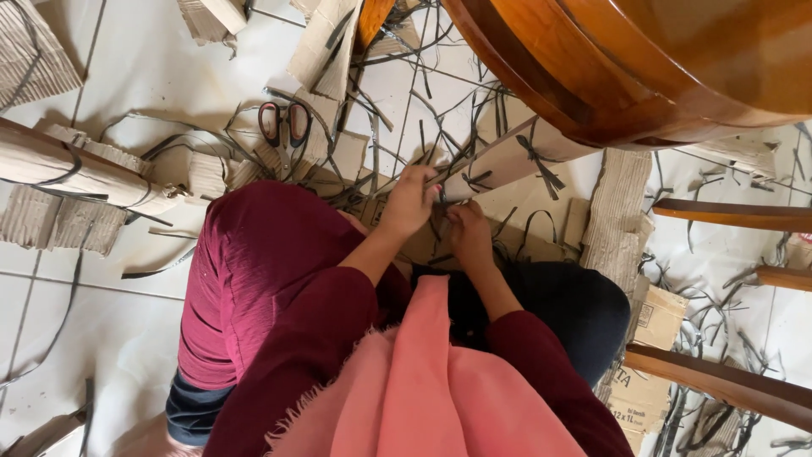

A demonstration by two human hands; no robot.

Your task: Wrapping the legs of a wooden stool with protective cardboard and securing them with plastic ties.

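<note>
**Both hands at a tied cardboard roll**

The left hand [408,201] grips the near end of a cardboard roll [507,159] that slants up toward the far right under a wooden table [626,68]. The right hand [470,237], just beside it, pinches a dark strap [440,222] at that end. Red-handled scissors [284,127] lie on the floor [144,68] to the far left, among cardboard scraps.

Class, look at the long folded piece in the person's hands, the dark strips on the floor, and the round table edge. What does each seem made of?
Long folded piece: corrugated cardboard, matte brown. Dark strips: probably flat plastic strapping, thin and curling. Round table edge: wood, glossy varnish, visible grain. Both hands, left and right, work at its tied end.
</note>
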